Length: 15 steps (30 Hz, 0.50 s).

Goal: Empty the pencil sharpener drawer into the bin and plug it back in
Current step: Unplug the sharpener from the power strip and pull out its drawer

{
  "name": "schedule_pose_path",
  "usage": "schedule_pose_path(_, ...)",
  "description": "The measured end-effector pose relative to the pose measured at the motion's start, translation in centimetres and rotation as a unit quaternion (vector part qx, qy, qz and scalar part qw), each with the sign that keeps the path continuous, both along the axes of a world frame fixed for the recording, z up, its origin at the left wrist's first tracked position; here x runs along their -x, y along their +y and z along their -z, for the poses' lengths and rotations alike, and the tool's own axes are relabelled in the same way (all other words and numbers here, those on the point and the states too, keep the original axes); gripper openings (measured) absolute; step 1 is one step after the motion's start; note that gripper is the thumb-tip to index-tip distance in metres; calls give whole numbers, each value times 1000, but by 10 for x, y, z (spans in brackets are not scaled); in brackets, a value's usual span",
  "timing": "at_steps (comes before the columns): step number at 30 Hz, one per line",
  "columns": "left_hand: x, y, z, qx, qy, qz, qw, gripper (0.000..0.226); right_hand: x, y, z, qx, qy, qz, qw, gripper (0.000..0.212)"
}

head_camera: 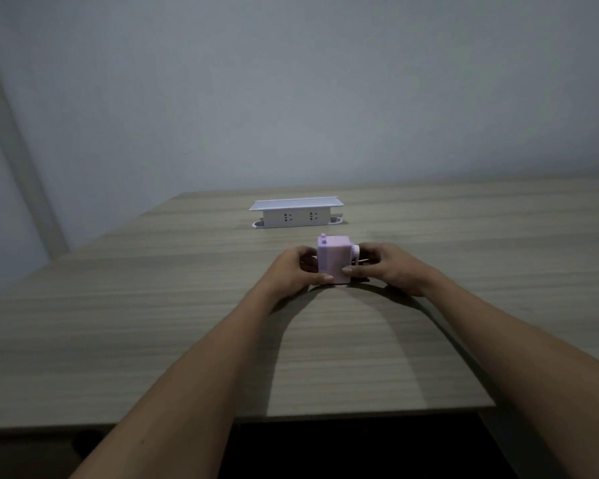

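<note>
A small lilac pencil sharpener (334, 259) stands upright on the wooden table (153, 305), about midway across it. My left hand (296, 271) grips its left side, thumb on the near face. My right hand (389, 267) holds its right side, where a white round part sticks out. Both arms reach forward from the near edge. A dark piece shows under the sharpener's right bottom corner. The drawer cannot be made out as a separate part. No bin is in view.
A white pop-up socket box (296, 214) with two outlets facing me rises from the table behind the sharpener. A pale wall stands beyond the table. The table's near edge drops to a dark gap below.
</note>
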State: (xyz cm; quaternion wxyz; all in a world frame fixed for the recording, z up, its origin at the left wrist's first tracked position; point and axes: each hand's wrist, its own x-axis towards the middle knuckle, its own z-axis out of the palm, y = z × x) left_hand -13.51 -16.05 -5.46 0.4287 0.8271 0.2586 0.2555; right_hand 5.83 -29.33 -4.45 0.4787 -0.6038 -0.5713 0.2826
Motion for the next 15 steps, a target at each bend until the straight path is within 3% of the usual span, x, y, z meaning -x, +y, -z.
schedule_pose_path(8, 19, 16, 0, 48, -3, -24, 999, 83, -5, 2, 1, 17, -3, -11, 1000, 43)
schedule_pose_path(15, 60, 25, -4, 53, -5, -60, 997, 73, -7, 2, 1, 32, -14, 13, 999, 44)
